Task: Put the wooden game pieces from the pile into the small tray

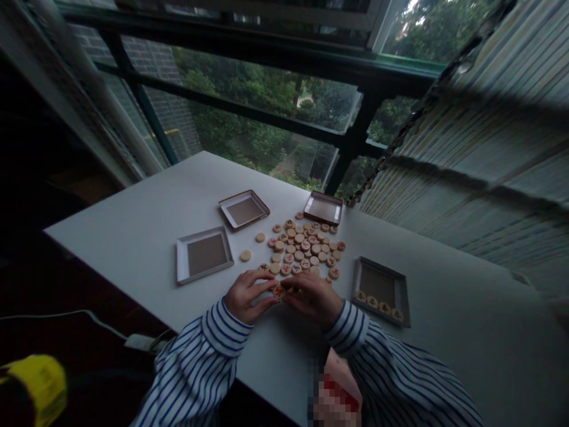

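A round wooden piece with a red character [278, 290] is pinched between the fingertips of my left hand [249, 296] and my right hand [313, 298], near the table's front edge. Just beyond my hands lies a loose heap of round wooden pieces [299, 256], some face up with red or black characters, others showing plain wood. Two plain pieces [246, 255] [260, 238] lie apart on the heap's left. In the open box on the right [404, 290], several pieces with dark characters [372, 302] form a row along the near side.
On the white table [128, 213], an open box [178, 261] stands at the left, another [229, 218] behind it and a third [340, 214] behind the heap. A window borders the back. A cable and yellow object [44, 385] are at lower left.
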The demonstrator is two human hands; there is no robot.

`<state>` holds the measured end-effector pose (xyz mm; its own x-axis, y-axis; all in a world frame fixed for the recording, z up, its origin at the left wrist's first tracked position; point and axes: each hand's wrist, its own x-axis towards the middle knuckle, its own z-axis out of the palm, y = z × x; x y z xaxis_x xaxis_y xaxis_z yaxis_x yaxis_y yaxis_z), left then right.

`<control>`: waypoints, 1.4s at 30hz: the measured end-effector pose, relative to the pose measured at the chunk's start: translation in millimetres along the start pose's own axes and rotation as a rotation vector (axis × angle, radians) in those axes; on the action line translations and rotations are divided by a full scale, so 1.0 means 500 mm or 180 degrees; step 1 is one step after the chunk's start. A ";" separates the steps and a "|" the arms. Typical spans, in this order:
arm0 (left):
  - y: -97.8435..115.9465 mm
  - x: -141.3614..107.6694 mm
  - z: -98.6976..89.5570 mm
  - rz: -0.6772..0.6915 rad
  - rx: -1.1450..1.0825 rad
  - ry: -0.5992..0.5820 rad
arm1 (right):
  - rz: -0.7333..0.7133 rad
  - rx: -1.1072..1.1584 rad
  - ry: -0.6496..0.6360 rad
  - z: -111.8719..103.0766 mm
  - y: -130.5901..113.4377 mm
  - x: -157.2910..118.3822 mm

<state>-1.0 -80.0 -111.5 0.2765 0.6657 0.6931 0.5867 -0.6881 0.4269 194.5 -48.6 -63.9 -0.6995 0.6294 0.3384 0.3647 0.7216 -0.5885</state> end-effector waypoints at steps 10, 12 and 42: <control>-0.004 -0.005 0.001 -0.0022 -0.0073 -0.0131 | -0.0122 -0.0477 -0.0102 -0.006 -0.003 -0.003; -0.004 -0.005 0.000 -0.0015 -0.0080 -0.0123 | -0.0108 -0.0537 -0.0119 -0.007 -0.006 -0.002; -0.002 0.003 0.006 -0.0184 0.0750 -0.0068 | -0.0109 -0.1694 -0.0275 0.009 0.001 -0.012</control>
<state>1.1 -77.4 -112.3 0.2517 0.7097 0.6580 0.7627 -0.5640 0.3165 196.1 -53.6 -69.8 -0.7563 0.5931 0.2762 0.5860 0.8018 -0.1171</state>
